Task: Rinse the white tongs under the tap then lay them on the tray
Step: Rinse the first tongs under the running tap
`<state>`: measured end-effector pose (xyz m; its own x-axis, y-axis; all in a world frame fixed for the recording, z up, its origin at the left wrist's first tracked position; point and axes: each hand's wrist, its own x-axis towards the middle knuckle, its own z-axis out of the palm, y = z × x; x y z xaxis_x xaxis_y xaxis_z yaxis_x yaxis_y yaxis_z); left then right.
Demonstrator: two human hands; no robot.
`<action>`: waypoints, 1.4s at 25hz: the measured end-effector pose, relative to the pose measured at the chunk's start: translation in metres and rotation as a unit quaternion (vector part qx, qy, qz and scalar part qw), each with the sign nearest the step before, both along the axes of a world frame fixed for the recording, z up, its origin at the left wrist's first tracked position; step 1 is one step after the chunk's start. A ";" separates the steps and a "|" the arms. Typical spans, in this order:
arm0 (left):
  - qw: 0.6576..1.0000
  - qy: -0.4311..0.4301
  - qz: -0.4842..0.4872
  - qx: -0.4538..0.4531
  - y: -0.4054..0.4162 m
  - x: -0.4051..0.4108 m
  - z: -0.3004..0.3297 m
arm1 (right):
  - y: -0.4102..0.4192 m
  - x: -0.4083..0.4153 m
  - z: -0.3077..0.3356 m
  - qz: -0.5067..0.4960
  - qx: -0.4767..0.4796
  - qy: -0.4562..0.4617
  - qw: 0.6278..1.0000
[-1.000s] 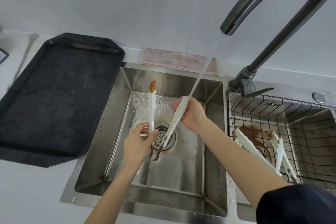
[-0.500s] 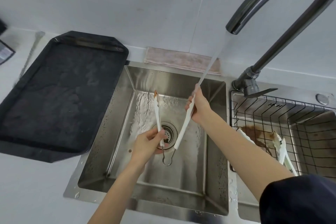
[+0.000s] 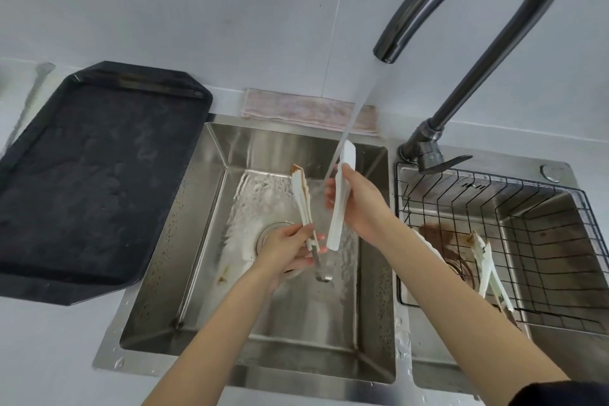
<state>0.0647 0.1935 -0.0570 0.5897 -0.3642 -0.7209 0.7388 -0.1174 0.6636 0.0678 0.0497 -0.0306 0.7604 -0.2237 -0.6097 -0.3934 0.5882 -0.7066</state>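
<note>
- I am watching two bare forearms reaching up from the bottom edge into a brushed stainless-steel sink point(image 3: 375, 306), its rim beaded with water drops; a dark sleeve is showing at the lower right corner.
- The left hand point(image 3: 290, 252) is closing its fingers around the lower part of one arm of the white tongs point(image 3: 339, 204), just above the bent metal loop at the hinge end; that arm is pointing up and away, its scalloped tip carrying a brown smear.
- The right hand point(image 3: 357, 199) is gripping the other arm, a flat, smooth white plastic blade, thumb on the near face, holding it nearly upright over the round drain point(image 3: 268, 236).
- A clear stream of water point(image 3: 356, 109) is slanting down and striking the upper part of that right-hand blade, sheeting across the basin floor in rippled white foam.
- To the right, a black wire basket point(image 3: 543, 241) is sitting in a second basin, holding more white tongs point(image 3: 484, 260) streaked with brown residue.
- To the left, a black tray point(image 3: 82, 175) with clipped corners and a mottled, damp-looking surface is lying flat on the pale counter, touching the sink rim.
- Farther back, a folded pinkish cloth point(image 3: 296, 109) is lying along the wall behind the sink.
- Above it all, the dark, matte gooseneck tap point(image 3: 494, 26) is arching over the basin.
</note>
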 end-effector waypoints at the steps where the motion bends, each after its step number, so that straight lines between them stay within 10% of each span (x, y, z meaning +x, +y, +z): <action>1: 1.000 0.013 -0.003 -0.013 -0.007 0.000 0.002 | -0.002 -0.006 0.003 0.010 -0.006 0.003 1.000; 24: 0.983 0.138 0.060 -0.107 -0.043 0.032 -0.018 | -0.011 -0.039 -0.019 0.042 -0.240 0.038 0.969; 35: 0.990 0.008 -0.084 -0.115 -0.012 0.049 -0.004 | 0.002 -0.028 -0.050 0.039 -0.050 0.114 0.991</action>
